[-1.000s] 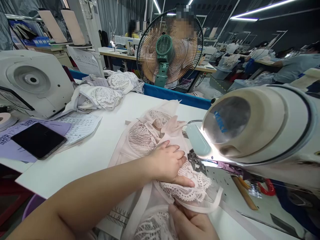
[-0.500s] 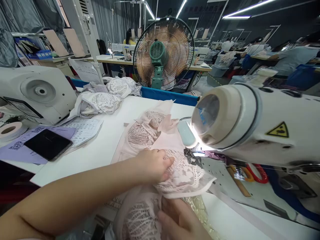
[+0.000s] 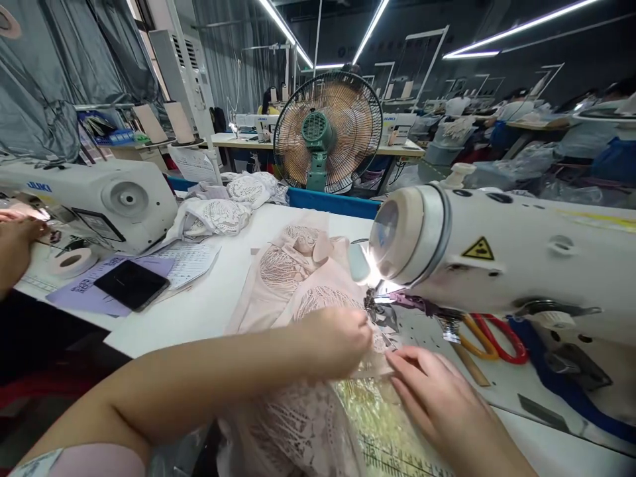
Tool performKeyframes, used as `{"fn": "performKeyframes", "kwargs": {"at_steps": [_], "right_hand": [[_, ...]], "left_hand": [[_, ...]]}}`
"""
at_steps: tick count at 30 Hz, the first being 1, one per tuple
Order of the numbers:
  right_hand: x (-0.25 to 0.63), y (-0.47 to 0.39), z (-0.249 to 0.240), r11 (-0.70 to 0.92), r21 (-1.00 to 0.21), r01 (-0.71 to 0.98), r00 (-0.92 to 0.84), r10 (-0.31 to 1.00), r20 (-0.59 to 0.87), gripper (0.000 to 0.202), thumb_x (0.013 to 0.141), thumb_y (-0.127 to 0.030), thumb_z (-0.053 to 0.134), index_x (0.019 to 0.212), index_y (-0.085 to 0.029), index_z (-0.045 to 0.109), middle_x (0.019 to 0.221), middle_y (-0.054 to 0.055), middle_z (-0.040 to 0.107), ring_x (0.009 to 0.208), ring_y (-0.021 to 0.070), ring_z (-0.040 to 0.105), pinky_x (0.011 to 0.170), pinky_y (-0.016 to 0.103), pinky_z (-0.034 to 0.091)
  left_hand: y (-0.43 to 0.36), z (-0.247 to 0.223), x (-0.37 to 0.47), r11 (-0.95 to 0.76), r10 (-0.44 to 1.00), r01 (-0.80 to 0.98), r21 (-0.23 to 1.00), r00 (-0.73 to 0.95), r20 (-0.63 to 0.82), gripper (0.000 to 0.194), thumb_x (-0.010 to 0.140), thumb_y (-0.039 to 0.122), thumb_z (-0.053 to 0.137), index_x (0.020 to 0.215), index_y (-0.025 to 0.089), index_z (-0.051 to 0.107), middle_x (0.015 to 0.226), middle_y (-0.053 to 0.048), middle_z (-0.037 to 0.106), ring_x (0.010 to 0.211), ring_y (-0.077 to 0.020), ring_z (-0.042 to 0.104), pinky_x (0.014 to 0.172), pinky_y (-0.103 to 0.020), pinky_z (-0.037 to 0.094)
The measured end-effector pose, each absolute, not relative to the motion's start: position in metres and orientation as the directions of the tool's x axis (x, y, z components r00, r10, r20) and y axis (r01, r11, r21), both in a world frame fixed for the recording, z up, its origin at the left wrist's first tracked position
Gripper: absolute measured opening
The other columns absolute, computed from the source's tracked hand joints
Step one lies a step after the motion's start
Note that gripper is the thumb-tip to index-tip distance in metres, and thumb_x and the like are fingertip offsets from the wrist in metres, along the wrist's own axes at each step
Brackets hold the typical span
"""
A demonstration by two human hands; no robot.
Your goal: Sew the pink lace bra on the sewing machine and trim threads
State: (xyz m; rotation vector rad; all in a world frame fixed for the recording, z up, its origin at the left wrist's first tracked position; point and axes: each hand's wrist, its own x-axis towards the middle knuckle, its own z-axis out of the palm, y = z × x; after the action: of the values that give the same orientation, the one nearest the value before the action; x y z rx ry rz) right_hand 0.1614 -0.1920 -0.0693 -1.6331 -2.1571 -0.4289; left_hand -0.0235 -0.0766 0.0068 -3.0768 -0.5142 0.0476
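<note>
A pale pink lace garment [image 3: 283,268] lies over the white table, and part of it hangs down at the front edge. My left hand [image 3: 342,341] is closed on the lace just in front of the needle area of the sewing machine [image 3: 497,252]. Its fingertips are partly hidden. To its right my right hand [image 3: 427,384] pinches the garment's edge between thumb and fingers. The lace reaches the lit presser foot [image 3: 372,299]. Beneath the hands shows a shiny yellowish sheet [image 3: 377,417] with ruler markings near it.
On the left are a phone [image 3: 132,285], purple paper [image 3: 89,291], a tape roll [image 3: 73,261] and a second sewing machine [image 3: 124,199] with another person's hand [image 3: 17,245]. White lace pieces [image 3: 213,215] lie behind. Scissors [image 3: 501,338] rest at right. A fan [image 3: 318,132] stands beyond.
The view has shifted left and up. My left hand has moved right along the lace, closer to the presser foot. My right hand has come up from below to the garment's edge.
</note>
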Motion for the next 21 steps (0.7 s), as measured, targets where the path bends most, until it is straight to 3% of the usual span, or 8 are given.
{"fn": "performKeyframes", "kwargs": {"at_steps": [2,4,7,12,17,21], "right_hand": [[0.164,-0.191,-0.075,0.295,0.024,0.955,-0.267,0.825,0.497,0.023,0.088,-0.028,0.046,0.103,-0.02,0.062,0.097,0.009,0.062,0.087,0.02,0.061,0.067,0.028,0.055],[0.163,-0.194,-0.076,0.327,0.007,0.945,-0.284,0.812,0.51,0.019,0.088,-0.028,0.048,0.098,-0.021,0.063,0.1,0.01,0.061,0.092,0.0213,0.06,0.072,0.03,0.054],[0.16,-0.199,-0.074,0.383,-0.036,0.923,-0.314,0.804,0.504,0.015,0.087,-0.029,0.051,0.094,-0.023,0.062,0.104,0.009,0.061,0.099,0.0223,0.058,0.077,0.032,0.054],[0.152,-0.2,-0.073,0.446,-0.117,0.887,-0.329,0.79,0.518,0.017,0.088,-0.026,0.05,0.101,-0.021,0.06,0.1,0.008,0.062,0.098,0.02,0.058,0.081,0.031,0.052],[0.149,-0.196,-0.073,0.498,-0.093,0.862,-0.356,0.726,0.588,0.017,0.086,-0.024,0.05,0.098,-0.02,0.061,0.095,0.007,0.064,0.091,0.0184,0.061,0.076,0.027,0.054],[0.149,-0.194,-0.069,0.483,-0.064,0.873,-0.357,0.724,0.59,0.019,0.087,-0.026,0.048,0.097,-0.019,0.063,0.094,0.008,0.065,0.089,0.0181,0.063,0.073,0.025,0.055]], "left_hand": [[-0.088,-0.005,-0.024,-0.958,0.278,0.274,-0.081,0.96,-0.044,0.052,0.089,0.044,0.046,0.125,0.007,0.051,0.123,-0.016,0.055,0.1,-0.0244,0.055,0.075,-0.034,0.048],[-0.086,-0.014,-0.03,-0.967,0.215,0.205,-0.149,0.976,-0.048,0.06,0.087,0.052,0.045,0.128,0.008,0.048,0.122,-0.014,0.056,0.098,-0.0259,0.054,0.075,-0.038,0.047],[-0.066,-0.022,-0.04,-0.983,0.077,0.079,-0.165,0.997,0.018,0.046,0.089,0.044,0.043,0.123,0.015,0.054,0.12,-0.01,0.058,0.096,-0.0235,0.053,0.078,-0.038,0.045],[-0.037,-0.023,-0.041,-0.987,-0.106,-0.088,-0.138,0.986,0.127,0.041,0.087,0.042,0.043,0.114,0.016,0.059,0.126,-0.012,0.053,0.124,-0.0292,0.039,0.104,-0.044,0.03],[-0.032,-0.021,-0.032,-0.991,-0.121,-0.116,-0.06,0.988,0.099,0.057,0.084,0.05,0.046,0.12,0.007,0.052,0.109,-0.016,0.057,0.099,-0.0245,0.053,0.091,-0.037,0.042],[-0.029,-0.022,-0.03,-0.989,-0.134,-0.128,-0.067,0.986,0.097,0.061,0.084,0.054,0.045,0.127,0.01,0.049,0.12,-0.015,0.053,0.104,-0.0269,0.051,0.09,-0.039,0.041]]}}
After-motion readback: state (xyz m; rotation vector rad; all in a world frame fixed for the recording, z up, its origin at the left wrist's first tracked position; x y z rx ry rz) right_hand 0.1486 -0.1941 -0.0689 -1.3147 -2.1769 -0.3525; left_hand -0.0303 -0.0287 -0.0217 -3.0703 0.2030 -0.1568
